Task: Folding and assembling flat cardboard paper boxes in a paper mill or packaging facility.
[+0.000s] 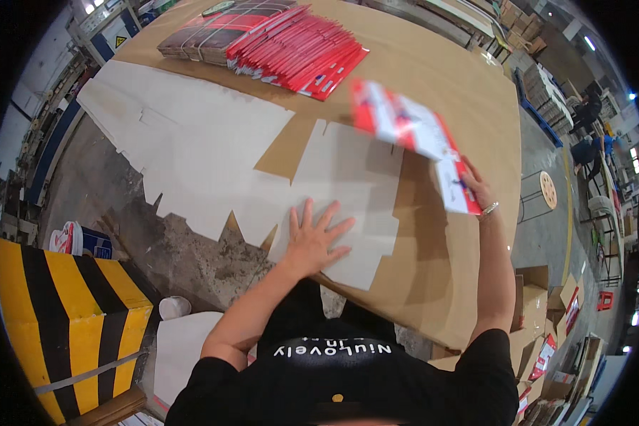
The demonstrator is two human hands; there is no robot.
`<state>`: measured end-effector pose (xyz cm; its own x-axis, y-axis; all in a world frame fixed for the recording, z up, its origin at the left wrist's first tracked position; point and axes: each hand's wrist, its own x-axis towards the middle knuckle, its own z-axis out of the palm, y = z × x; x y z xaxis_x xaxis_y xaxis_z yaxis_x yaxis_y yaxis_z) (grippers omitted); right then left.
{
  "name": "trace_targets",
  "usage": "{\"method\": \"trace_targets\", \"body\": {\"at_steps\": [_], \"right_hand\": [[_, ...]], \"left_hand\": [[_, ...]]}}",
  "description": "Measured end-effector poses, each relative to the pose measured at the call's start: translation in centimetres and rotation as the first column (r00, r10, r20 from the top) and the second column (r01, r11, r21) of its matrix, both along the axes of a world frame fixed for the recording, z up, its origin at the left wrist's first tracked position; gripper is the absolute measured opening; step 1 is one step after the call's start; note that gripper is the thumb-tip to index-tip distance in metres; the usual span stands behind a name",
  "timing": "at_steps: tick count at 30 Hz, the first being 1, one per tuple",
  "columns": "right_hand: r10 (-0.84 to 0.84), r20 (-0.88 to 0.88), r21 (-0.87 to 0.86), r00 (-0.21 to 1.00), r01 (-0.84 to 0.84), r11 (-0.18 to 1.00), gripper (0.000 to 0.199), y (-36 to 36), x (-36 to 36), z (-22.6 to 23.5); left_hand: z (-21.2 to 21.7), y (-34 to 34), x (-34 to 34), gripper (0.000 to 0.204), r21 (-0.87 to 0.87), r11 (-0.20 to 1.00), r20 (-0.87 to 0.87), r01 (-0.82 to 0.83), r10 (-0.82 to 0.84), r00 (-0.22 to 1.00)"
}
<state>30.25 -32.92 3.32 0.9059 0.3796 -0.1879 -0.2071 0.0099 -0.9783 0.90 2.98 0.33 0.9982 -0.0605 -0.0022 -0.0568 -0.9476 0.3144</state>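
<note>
The left hand (312,245) is laid palm down, its 5 digits (334,210) spread; the right hand (480,189) is held forward on an outstretched arm (495,277), its partly hidden fingers apparently curled.

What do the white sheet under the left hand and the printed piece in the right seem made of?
White sheet: probably matte paperboard, flat with sharp, notched edges. Printed piece: likely card, stiff though held at one end; blur hides its finish.

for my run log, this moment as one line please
left hand: spread on white cardboard; right hand: holding red-and-white sheet; red stack: beyond
</note>
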Motion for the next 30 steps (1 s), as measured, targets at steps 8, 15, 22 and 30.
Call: {"method": "trace_targets", "body": {"at_steps": [8,15,22,30], "right_hand": [[0.139,0.190,-0.387,0.972,-0.056,0.920,0.060,8.5,13.6,-0.3],[0.156,0.396,-0.822,0.905,0.274,0.500,0.069,37.0,18.0,-5.5],[0.371,0.716,-0.585,0.591,0.218,0.781,0.042,37.2,13.9,-3.2],[0.996,-0.003,-0.949,0.084,-0.314,0.023,0.120,15.0,-18.8,6.2]], "left_hand": [[0.8,-0.1,-0.3,0.068,-0.036,0.998,0.045,0.052,-0.050,0.998],[-0.5,0.1,-0.8,0.071,-0.052,0.998,0.025,0.037,-0.036,0.999],[0.8,0.7,-0.7,0.072,-0.059,0.998,-0.018,0.024,-0.025,1.000],[-0.3,2.5,-1.2,0.054,-0.426,0.898,0.344,0.108,0.051,0.937]]}}
